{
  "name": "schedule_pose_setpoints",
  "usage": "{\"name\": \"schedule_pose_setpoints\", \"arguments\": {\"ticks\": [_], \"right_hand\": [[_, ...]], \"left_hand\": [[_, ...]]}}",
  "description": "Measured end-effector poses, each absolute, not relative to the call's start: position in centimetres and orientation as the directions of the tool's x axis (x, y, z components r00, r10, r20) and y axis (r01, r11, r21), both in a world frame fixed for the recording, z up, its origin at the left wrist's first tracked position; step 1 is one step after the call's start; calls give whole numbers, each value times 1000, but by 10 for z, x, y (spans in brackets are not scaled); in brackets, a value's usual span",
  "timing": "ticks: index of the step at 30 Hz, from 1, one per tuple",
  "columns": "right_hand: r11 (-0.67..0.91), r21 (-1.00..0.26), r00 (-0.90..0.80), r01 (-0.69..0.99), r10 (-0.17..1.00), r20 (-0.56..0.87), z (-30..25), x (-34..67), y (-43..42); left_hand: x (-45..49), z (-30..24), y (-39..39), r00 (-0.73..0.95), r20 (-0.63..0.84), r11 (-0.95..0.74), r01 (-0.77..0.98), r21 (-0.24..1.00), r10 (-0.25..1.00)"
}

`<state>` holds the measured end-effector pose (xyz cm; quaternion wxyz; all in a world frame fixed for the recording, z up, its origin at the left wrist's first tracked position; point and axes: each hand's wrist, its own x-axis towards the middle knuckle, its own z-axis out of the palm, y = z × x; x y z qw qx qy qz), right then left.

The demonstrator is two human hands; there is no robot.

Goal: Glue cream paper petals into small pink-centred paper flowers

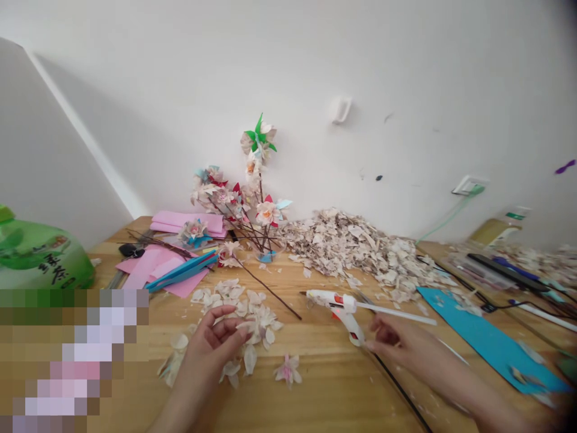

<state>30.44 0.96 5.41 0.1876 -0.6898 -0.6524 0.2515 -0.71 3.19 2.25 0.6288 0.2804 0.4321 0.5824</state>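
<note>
My left hand is curled above loose pale petals on the wooden table, its thumb and fingertips closed on a thin petal. To the right, a white hot glue gun points its dark nozzle left; a glue stick juts from its back and a black cord runs toward me. My right hand has curled fingers, with the thumb at the lower end of the gun's handle. Between the hands lies a small flower with a pink centre. Behind it rests a brown stem with a blossom.
Finished flower branches stand in a clear container by the wall. A heap of dried petals spreads along the back. Blue tweezers and pink paper lie left, near a green jug. A blue sheet lies right.
</note>
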Motion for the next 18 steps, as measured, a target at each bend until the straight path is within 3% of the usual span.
{"name": "schedule_pose_setpoints", "arguments": {"ticks": [3,6,11,16,18], "right_hand": [[-62,-613,85,788,996,7,35,304,29],[8,-690,22,723,999,35,21,289,47],[-23,-727,107,687,992,69,11,272,49],[60,-897,177,439,973,152,11,259,19],[76,-895,91,439,987,129,16,250,7]], "left_hand": [[-2,19,31,-22,-187,159,-427,890,982],[0,18,29,-2,-195,180,-374,910,981],[4,16,26,-15,-208,192,-329,925,978],[14,12,25,-72,-180,142,-365,920,981],[16,12,26,-70,-204,164,-375,912,976]]}}
